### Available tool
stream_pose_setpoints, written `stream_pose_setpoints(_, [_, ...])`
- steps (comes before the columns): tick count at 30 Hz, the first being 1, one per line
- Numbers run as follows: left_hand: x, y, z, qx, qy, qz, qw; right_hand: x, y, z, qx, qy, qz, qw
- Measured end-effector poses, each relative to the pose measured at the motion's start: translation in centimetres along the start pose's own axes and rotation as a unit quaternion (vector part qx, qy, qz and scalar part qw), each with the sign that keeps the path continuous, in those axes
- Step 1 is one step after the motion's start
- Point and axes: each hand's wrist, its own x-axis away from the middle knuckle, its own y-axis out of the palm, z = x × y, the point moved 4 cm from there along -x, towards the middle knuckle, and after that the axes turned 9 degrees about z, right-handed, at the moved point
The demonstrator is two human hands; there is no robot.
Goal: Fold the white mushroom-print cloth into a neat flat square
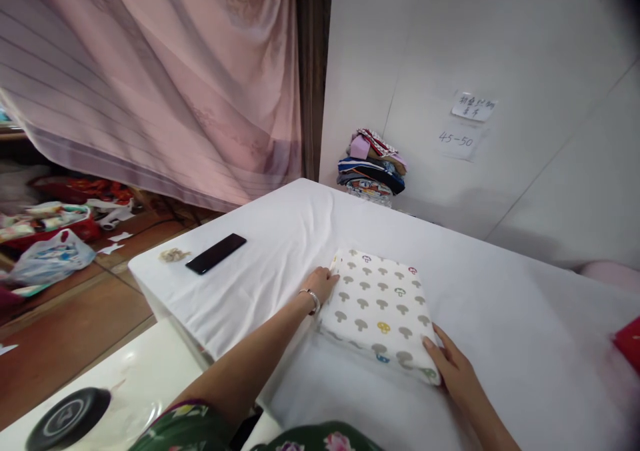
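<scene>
A folded white cloth (373, 304) with grey mushroom prints and a few coloured ones lies flat on the white-covered table in front of me. My left hand (321, 284), with a bracelet at its wrist, has its fingers curled on the cloth's left edge. At the near right corner, my right hand (450, 357) grips the edge, thumb on top and the other fingers along the side. The undersides of the fingers on both hands are hidden.
A black phone (217, 253) and a small beige bundle (173, 255) lie on the table's (270, 237) left part. Folded clothes (373, 164) are stacked by the wall. A black bowl (70, 419) rests on a white surface at lower left. Bags (53, 257) sit on the floor.
</scene>
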Motion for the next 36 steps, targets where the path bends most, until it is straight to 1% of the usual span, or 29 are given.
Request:
stream_pose_setpoints(2, [0.3,-0.3,0.0,0.005,-0.005,-0.006,1.000,-0.1,-0.1,0.1,0.002,-0.003,0.001,1.000])
stream_pose_setpoints(4, [1.0,-0.8,-0.1,0.017,-0.011,-0.006,1.000,-0.1,-0.2,0.2,0.001,-0.004,0.008,1.000])
stream_pose_setpoints(9, [4.8,-2.3,-0.9,0.057,-0.023,0.017,0.998,-0.4,-0.2,0.6,0.003,-0.007,0.014,1.000])
stream_pose_setpoints(11, [6.2,-2.4,-1.3,0.057,-0.028,0.011,0.998,-0.4,-0.2,0.7,-0.001,-0.001,0.012,1.000])
stream_pose_setpoints(13, [7.0,-2.2,-1.5,0.054,-0.028,0.013,0.998,-0.3,-0.1,0.7,-0.005,0.006,0.006,1.000])
stream_pose_setpoints(16, [7.2,-1.7,-1.6,0.044,-0.020,0.019,0.999,0.1,-0.2,0.2,-0.001,0.012,0.003,1.000])
stream_pose_setpoints(21, [7.1,-1.4,-1.3,0.022,0.024,0.017,0.999,0.8,-0.3,-0.9,-0.006,0.010,-0.020,1.000])
stream_pose_setpoints(24, [7.3,-1.4,-1.3,0.012,0.036,0.018,0.999,0.7,-0.2,-0.7,-0.018,0.014,-0.015,1.000])
stream_pose_setpoints(26, [7.5,-1.5,-1.2,0.007,0.041,0.021,0.999,0.4,-0.2,-0.5,-0.023,0.002,-0.001,1.000])
stream_pose_setpoints(30, [7.6,-1.6,-0.9,0.002,0.051,0.018,0.999,0.1,-0.4,0.0,0.007,-0.017,0.019,1.000])
stream_pose_setpoints(34, [7.5,-1.8,-0.8,0.004,0.044,0.008,0.999,0.1,-0.2,0.1,0.013,-0.018,0.021,1.000])
stream_pose_setpoints(36, [7.7,-1.9,-0.9,0.016,0.033,0.010,0.999,0.1,-0.2,0.3,0.007,-0.008,0.011,1.000])
